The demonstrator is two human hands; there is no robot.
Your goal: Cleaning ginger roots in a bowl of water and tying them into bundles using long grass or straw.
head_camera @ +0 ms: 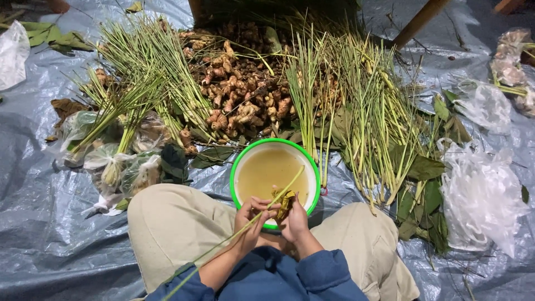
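Grey tarpaulin (33, 223) carried heaped roots (239, 89) at twelve o'clock. Left hand (249, 220) gripped a lemongrass stalk (281, 192); right hand (293, 220) pinched a yellow scrap (285, 202) over the bowl (237, 167). Cleaning seemingly underway.

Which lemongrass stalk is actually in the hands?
The single green lemongrass stalk slanting across the green-rimmed bowl; both hands grip it, while the others lie bundled on the tarp.

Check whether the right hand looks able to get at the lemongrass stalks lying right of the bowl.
Probably yes: the right hand sits at the bowl rim, and the lemongrass stalks lie uncovered beside it, though it already holds a yellowish piece.
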